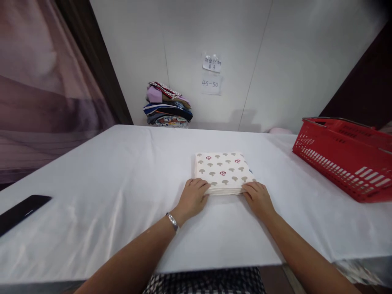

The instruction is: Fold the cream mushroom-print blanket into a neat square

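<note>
A folded white cloth (219, 168) with grey and red mushroom prints lies flat on the white-covered table in front of me. Its near edge shows several layers. My left hand (193, 197) grips the near left corner, fingers on top and thumb at the edge. At the near right corner, my right hand (259, 199) pinches the cloth the same way. A silver bracelet (173, 222) circles my left wrist.
A red plastic basket (339, 159) stands at the right of the table (147, 163). On the left lies a black phone-like object (24, 212). Folded fabrics (168, 107) are stacked by the back wall, where paper notes (212, 85) hang. A curtain (45, 81) borders the left.
</note>
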Motion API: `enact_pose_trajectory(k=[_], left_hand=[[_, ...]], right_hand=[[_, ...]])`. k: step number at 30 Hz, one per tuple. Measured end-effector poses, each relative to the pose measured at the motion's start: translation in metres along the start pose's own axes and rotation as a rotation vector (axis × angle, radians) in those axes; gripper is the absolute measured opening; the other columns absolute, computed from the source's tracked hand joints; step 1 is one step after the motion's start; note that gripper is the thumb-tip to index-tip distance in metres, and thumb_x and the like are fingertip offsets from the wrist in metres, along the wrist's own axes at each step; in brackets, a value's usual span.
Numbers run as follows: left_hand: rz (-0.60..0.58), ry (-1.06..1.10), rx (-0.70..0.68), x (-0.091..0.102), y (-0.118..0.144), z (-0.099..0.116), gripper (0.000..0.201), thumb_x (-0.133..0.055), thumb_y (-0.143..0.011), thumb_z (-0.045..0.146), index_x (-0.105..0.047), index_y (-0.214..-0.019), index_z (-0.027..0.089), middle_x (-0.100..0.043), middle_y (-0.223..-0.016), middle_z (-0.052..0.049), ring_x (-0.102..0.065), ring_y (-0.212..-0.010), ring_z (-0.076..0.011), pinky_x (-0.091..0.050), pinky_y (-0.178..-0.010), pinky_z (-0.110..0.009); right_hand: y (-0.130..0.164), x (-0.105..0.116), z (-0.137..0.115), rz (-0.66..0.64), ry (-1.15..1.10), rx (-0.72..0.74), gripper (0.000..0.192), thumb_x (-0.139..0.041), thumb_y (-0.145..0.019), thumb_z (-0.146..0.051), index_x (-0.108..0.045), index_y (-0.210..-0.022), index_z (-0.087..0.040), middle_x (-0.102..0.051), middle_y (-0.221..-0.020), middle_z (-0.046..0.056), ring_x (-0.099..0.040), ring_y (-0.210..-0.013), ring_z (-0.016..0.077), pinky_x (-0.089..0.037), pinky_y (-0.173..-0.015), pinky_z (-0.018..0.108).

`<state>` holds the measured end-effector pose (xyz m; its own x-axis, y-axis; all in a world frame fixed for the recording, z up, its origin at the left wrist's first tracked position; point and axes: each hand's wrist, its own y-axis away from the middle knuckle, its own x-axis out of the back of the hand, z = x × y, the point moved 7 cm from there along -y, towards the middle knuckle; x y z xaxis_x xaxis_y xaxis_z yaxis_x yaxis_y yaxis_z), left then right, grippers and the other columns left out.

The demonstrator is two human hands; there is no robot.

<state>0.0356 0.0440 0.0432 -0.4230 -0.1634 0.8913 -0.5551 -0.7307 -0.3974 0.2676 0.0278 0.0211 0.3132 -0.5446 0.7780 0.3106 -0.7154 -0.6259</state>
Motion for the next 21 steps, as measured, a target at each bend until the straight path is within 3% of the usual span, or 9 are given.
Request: enact_pose_trajectory(k=[5,8,13,17,21], left_hand=[[0.056,-0.009,-0.090,0.003,-0.019,0.030,0.039,-0.047,-0.090,0.041,-0.050,-0.123,0.020,-0.053,-0.130,-0.008,-0.042,-0.124,-0.0235,-0.023,-0.109,-0.048],[0.022,-0.083,-0.166,-0.016,-0.031,0.043,0.047,-0.044,-0.091,0.044,-0.044,-0.131,0.018,-0.043,-0.142,-0.009,-0.032,-0.133,-0.0241,-0.019,-0.113,-0.047],[-0.058,-0.180,-0.185,-0.051,-0.029,0.038,0.050,-0.042,-0.093,0.039,-0.036,-0.137,0.015,-0.041,-0.143,-0.009,-0.033,-0.134,-0.0256,-0.023,-0.112,-0.046],[-0.057,-0.204,-0.177,-0.055,-0.026,0.036,0.048,-0.037,-0.095,0.038,-0.036,-0.137,0.016,-0.039,-0.144,-0.008,-0.031,-0.135,-0.0256,-0.022,-0.112,-0.046],[-0.047,-0.223,-0.174,-0.052,-0.027,0.039,0.048,-0.034,-0.096,0.038,-0.036,-0.137,0.015,-0.039,-0.145,-0.010,-0.031,-0.135,-0.0257,-0.022,-0.112,-0.047]], right_hand=[[0.001,-0.004,0.001,-0.012,0.010,0.016,0.017,-0.050,-0.089,-0.022,-0.063,-0.099,-0.020,-0.065,-0.098,0.006,-0.056,-0.094,0.0223,-0.041,-0.087,0.040],[0.004,-0.005,0.003,-0.025,0.001,0.007,0.019,-0.050,-0.089,-0.023,-0.064,-0.100,-0.020,-0.066,-0.099,0.006,-0.058,-0.093,0.0220,-0.043,-0.085,0.040],[0.001,0.002,0.006,-0.112,-0.098,-0.037,0.023,-0.050,-0.089,-0.029,-0.065,-0.105,-0.023,-0.066,-0.106,0.006,-0.060,-0.098,0.0223,-0.048,-0.087,0.041],[-0.032,0.011,0.005,-0.115,-0.219,-0.128,0.030,-0.050,-0.088,-0.038,-0.063,-0.112,-0.025,-0.063,-0.117,0.007,-0.058,-0.108,0.0244,-0.048,-0.092,0.044],[-0.094,0.005,-0.012,-0.065,-0.312,-0.073,0.035,-0.047,-0.089,-0.040,-0.061,-0.116,-0.023,-0.057,-0.126,0.009,-0.050,-0.120,0.0249,-0.043,-0.101,0.046]])
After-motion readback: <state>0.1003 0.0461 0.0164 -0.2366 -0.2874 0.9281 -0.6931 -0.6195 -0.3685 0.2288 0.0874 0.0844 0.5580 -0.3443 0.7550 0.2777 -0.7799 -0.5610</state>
